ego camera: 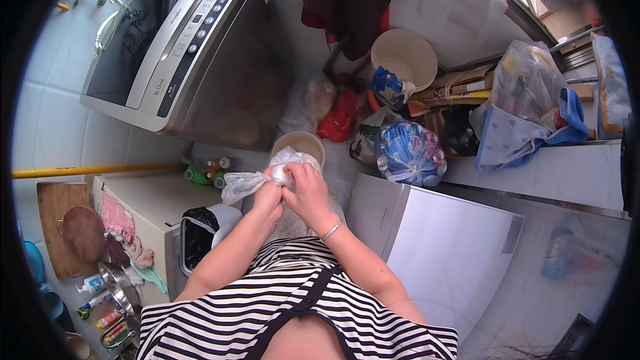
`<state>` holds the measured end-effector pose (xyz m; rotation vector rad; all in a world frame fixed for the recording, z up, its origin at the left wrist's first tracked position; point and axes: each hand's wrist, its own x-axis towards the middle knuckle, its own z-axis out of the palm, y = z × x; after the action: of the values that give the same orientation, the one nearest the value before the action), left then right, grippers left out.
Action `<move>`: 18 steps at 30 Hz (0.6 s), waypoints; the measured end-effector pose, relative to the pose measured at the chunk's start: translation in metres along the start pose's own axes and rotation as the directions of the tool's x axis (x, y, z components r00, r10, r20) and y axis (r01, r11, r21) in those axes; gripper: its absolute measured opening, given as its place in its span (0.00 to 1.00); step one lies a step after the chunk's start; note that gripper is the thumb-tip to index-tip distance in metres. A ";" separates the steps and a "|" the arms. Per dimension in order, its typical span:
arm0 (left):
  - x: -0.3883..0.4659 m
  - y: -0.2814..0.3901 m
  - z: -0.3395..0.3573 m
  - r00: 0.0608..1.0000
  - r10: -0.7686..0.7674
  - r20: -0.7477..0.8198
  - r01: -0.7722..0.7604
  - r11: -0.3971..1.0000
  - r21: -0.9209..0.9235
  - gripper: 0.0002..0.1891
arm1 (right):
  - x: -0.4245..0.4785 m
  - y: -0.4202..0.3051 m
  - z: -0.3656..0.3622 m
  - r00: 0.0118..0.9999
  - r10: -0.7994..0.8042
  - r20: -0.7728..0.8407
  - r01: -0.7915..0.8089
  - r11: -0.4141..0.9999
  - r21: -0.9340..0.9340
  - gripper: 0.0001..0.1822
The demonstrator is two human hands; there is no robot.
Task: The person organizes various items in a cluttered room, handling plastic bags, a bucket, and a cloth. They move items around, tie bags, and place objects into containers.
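Note:
A thin translucent plastic bag (243, 185) is bunched up between my two hands, with a loose end sticking out to the left. My left hand (269, 200) is closed on its gathered part. My right hand (307, 187), with a bangle at the wrist, has its fingers on the white bundled part beside it. What the bag contains cannot be made out. Right behind the hands, lower down, stands a round cream bucket (298, 141), partly covered by them.
A washing machine (215, 60) stands ahead left. A lined bin (200, 240) and a cabinet (145, 200) are at the left. On the right are a white appliance (450, 240), a bag of crushed bottles (411, 154), flattened cardboard (457, 82) and a larger bucket (404, 57).

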<state>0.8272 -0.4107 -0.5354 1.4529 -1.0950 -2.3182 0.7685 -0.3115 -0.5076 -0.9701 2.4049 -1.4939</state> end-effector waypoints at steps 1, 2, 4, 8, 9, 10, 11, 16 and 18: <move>-0.005 0.002 0.004 0.999 0.002 -0.039 -0.001 1.000 0.016 0.15 | 0.000 0.002 0.001 1.000 -0.001 -0.012 0.001 1.000 -0.012 0.17; -0.005 0.001 0.002 1.000 -0.008 -0.022 0.009 1.000 0.019 0.15 | 0.000 0.004 0.002 1.000 -0.003 -0.024 0.003 1.000 -0.024 0.17; -0.009 -0.001 -0.003 0.998 -0.044 -0.052 0.049 0.994 0.099 0.14 | -0.003 0.009 0.006 0.999 0.032 -0.010 -0.032 0.999 -0.006 0.16; -0.015 -0.007 -0.037 0.994 -0.112 -0.012 0.109 0.929 0.354 0.14 | -0.013 0.018 0.012 0.987 0.147 0.070 -0.156 0.976 0.151 0.12; -0.015 -0.006 -0.043 0.990 -0.137 0.034 0.115 0.922 0.369 0.14 | -0.014 0.019 0.011 0.981 0.170 0.091 -0.186 0.963 0.197 0.11; -0.017 -0.003 -0.048 0.983 -0.163 0.079 0.121 0.916 0.384 0.13 | -0.013 0.016 0.008 0.944 0.266 0.196 -0.305 0.929 0.211 0.09; -0.017 0.001 -0.053 0.974 -0.189 0.125 0.125 0.908 0.399 0.13 | -0.014 0.018 0.011 0.951 0.244 0.192 -0.285 0.931 0.229 0.09; 0.001 0.031 -0.079 0.754 -0.543 0.369 0.394 0.824 0.408 0.13 | -0.008 0.031 0.023 0.930 0.234 0.282 -0.308 0.917 0.254 0.09; 0.015 0.039 -0.091 0.649 -0.621 0.440 0.508 0.784 0.357 0.12 | -0.002 0.026 0.033 0.919 0.263 0.293 -0.333 0.916 0.223 0.10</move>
<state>0.8882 -0.4902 -0.5420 1.3889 -1.1363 -3.3180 0.7730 -0.3274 -0.5468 -0.6514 1.9941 -1.4314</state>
